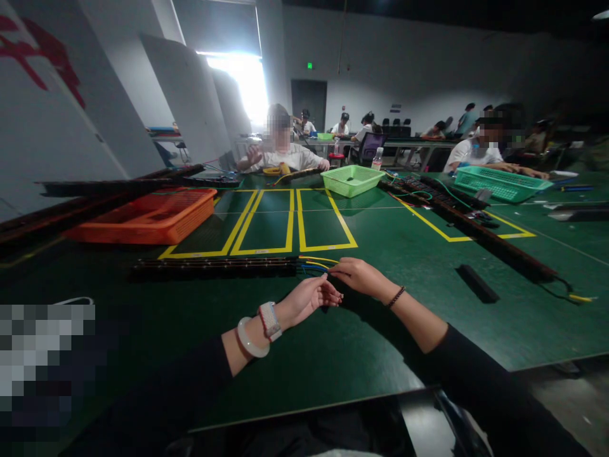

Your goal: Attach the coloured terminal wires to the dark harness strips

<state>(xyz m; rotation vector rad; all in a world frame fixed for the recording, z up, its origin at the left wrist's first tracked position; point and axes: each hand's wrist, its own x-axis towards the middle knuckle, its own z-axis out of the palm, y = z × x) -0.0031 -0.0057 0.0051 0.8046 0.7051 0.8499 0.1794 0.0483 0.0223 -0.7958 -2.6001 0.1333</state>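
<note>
A long black strip [219, 267] with a row of small light spots lies crosswise in front of me. Yellow and blue wires [314, 266] come out of its right end. My right hand [356, 274] has its fingers pinched on the far ends of these wires. Just below them is my left hand [309, 299], palm turned to the right, its fingers loosely bent and apart from the thumb. The left thumb tip is close to the blue wire; whether it touches cannot be made out.
An orange basket [137, 219] stands at left beside long dark strips [71, 212]. Light green [353, 182] and teal [502, 184] baskets stand farther back. A long strip [499, 251] and a short black piece [477, 283] lie at right. Yellow tape [261, 251] marks the green table. People sit opposite.
</note>
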